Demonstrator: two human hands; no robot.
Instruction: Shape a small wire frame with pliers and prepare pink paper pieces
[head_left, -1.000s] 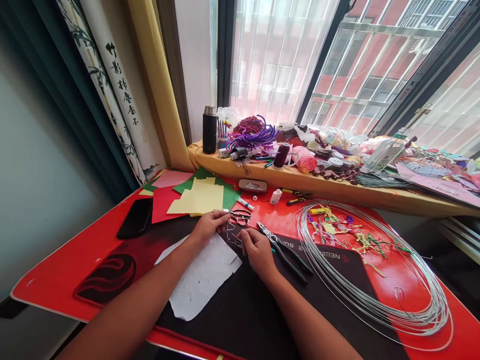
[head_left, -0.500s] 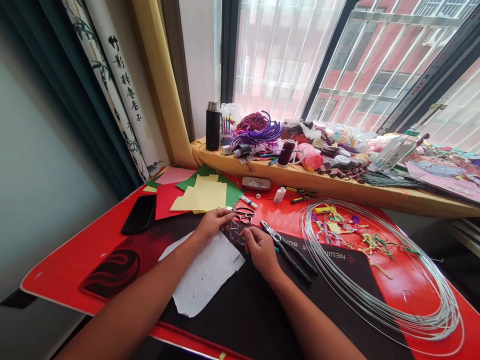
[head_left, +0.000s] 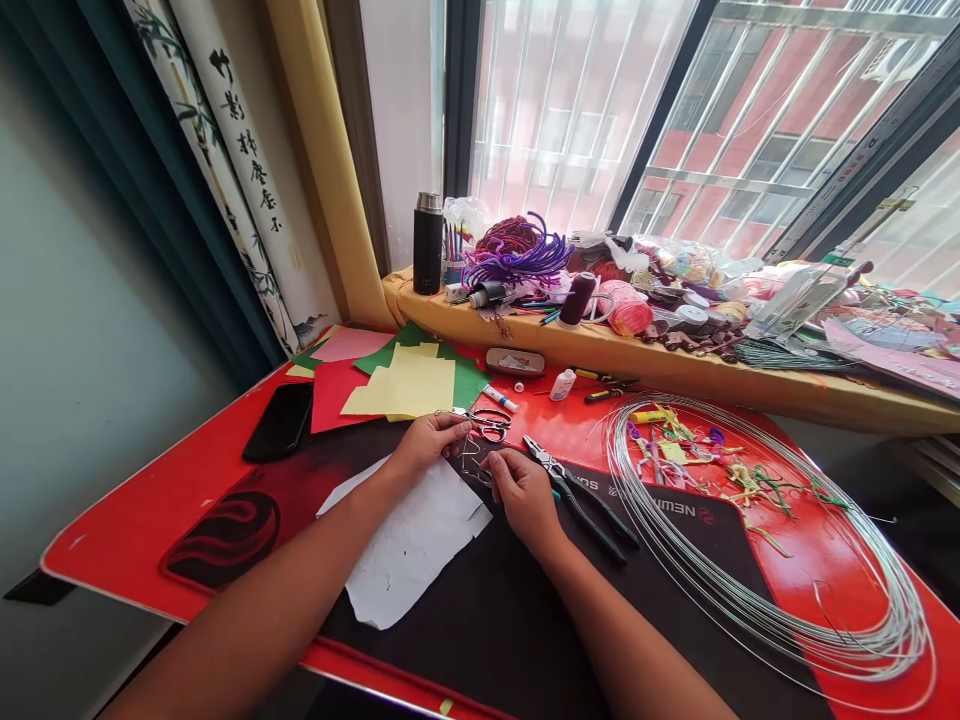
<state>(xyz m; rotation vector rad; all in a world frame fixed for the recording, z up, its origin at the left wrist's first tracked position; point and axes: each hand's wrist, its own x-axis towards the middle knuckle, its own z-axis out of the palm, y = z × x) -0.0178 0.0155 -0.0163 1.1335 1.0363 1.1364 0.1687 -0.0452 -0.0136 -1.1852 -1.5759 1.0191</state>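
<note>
My left hand is closed in a pinch on a thin bent wire, above the top edge of a crumpled white paper sheet. My right hand pinches the same small wire shape from the other side, its thumb and forefinger pressed together. The wire is too fine to make out its full form. Just beyond the fingers lies a pair of scissors. Combination pliers with dark handles rest on the black mat, right beside my right hand.
A large coil of silvery wire covers the table's right side, with yarn scraps inside it. Coloured paper sheets, a phone and a glue bottle lie farther back. Craft supplies crowd the windowsill.
The camera view has shifted very slightly. Both hands keep their pinch on the wire in almost the same place.
</note>
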